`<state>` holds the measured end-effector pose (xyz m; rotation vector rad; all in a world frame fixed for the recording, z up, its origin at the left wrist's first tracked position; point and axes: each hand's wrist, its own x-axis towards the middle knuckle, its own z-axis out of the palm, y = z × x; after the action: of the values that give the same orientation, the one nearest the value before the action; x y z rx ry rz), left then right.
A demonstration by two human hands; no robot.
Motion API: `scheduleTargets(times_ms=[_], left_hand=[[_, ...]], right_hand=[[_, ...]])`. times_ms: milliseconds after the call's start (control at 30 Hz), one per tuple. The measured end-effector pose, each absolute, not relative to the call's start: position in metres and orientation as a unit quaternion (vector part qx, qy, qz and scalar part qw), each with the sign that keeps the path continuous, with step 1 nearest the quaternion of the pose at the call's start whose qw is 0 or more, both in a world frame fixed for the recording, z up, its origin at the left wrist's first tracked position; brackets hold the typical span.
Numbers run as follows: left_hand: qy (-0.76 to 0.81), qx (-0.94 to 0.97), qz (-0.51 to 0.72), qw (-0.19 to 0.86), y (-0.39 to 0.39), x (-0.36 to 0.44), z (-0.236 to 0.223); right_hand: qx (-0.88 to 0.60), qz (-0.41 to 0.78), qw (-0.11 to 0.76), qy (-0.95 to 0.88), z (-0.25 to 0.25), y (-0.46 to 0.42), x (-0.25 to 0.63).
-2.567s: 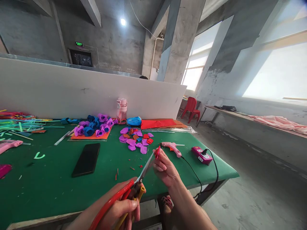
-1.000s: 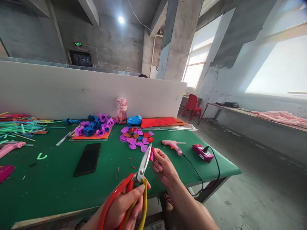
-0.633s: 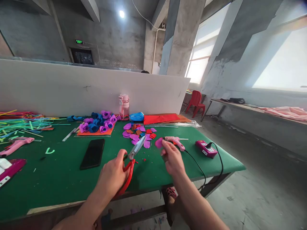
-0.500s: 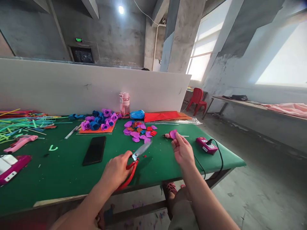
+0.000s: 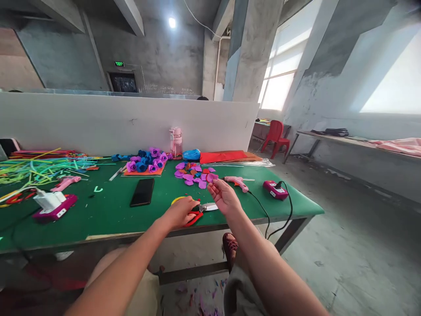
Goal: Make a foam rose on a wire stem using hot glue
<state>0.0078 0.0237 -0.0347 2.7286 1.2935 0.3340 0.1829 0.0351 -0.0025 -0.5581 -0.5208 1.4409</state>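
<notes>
While the left hand (image 5: pixel 179 211) grips the scissors (image 5: pixel 208 207) by the handles, the right hand (image 5: pixel 227 198) pinches a magenta petal (image 5: pixel 212 177); a light hold at its edge should limit creasing.

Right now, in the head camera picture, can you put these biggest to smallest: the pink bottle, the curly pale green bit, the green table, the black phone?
Green table
Black phone and pink bottle: too close to rank, and the phone is nearer
Curly pale green bit
</notes>
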Motion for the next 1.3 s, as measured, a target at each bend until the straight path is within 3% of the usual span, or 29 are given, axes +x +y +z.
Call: scheduleTargets(times_ms=[133, 367, 633, 933, 1300], left_hand=[[0.405, 0.903, 0.143, -0.002, 0.04, 0.021, -0.035], [0.444, 0.877, 0.184, 0.003, 0.104, -0.012, -0.004], [0.43, 0.882, 0.19, 0.038, 0.14, -0.027, -0.04], [0.43, 0.888, 0.156, 0.031, 0.143, -0.025, -0.047], [0.432, 0.892, 0.125, 0.038, 0.093, 0.001, -0.046]], right_hand=[[-0.197, 0.657, 0.69, -0.231, -0.004, 0.016, 0.19], [-0.131, 0.661, 0.662, -0.329, -0.009, 0.013, 0.211], [-0.178, 0.656, 0.653, -0.334, -0.015, 0.019, 0.207], [-0.153, 0.667, 0.673, -0.282, -0.013, 0.023, 0.207], [-0.163, 0.678, 0.668, -0.258, -0.015, 0.025, 0.201]])
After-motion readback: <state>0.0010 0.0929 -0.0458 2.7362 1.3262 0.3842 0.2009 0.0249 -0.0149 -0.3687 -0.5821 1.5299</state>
